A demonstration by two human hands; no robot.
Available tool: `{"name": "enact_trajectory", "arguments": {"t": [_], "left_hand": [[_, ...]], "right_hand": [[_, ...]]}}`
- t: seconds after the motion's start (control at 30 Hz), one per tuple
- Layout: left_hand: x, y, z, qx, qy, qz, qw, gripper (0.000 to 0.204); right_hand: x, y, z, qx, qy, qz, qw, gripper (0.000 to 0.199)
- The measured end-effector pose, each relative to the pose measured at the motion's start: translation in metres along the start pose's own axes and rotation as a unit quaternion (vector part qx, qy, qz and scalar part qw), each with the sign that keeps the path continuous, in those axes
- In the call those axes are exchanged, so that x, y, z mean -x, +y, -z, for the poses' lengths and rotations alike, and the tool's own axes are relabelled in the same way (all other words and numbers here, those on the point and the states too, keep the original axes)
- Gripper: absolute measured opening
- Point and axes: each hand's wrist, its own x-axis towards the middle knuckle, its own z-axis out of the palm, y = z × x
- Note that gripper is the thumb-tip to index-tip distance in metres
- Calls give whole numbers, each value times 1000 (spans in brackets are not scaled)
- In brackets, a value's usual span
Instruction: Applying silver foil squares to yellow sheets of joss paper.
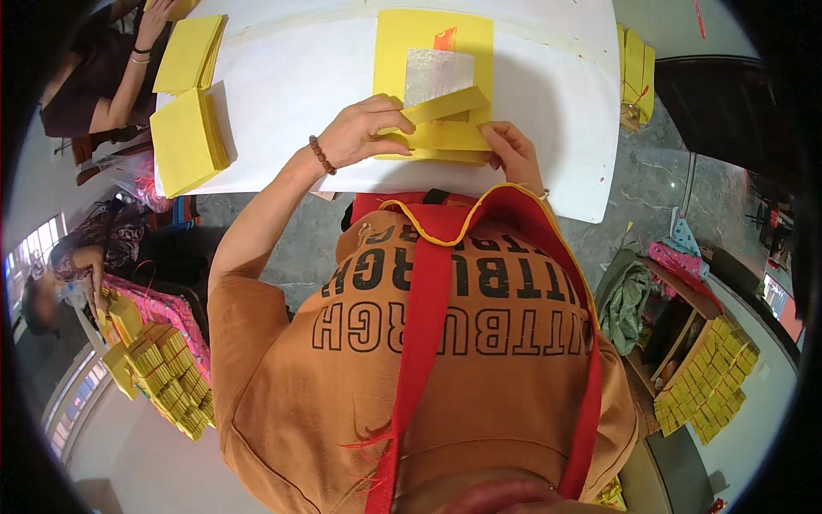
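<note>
A stack of yellow paper sheets (390, 51) lies on the white table in front of me. On its top sheet are a silver foil square (439, 75) and an orange-red mark just beyond it. The near part of the top sheet is bent up, and its folded strip (445, 104) slants across the lower edge of the foil. My left hand (371, 130), with a brown bead bracelet at the wrist, has its fingers and thumb around the left end of the fold. At the near right corner, my right hand (512, 152) pinches the yellow paper between thumb and fingers.
Two yellow paper stacks (184, 141) sit at the white table's (291, 51) left edge, close to another person's arm (128, 90). Bundled yellow paper (635, 73) stands beyond the right edge. More bundles (706, 377) are piled at right and lower left, where another person handles paper.
</note>
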Motion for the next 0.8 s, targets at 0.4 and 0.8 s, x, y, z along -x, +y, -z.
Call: {"name": "enact_trajectory", "arguments": {"t": [0.4, 0.8], "left_hand": [[2, 0, 0, 17, 5, 10, 1000, 30], [3, 1, -3, -22, 38, -19, 999, 19]], "right_hand": [[-5, -9, -8, 24, -4, 30, 999, 24], [-15, -11, -20, -30, 39, 65, 997, 33]]}}
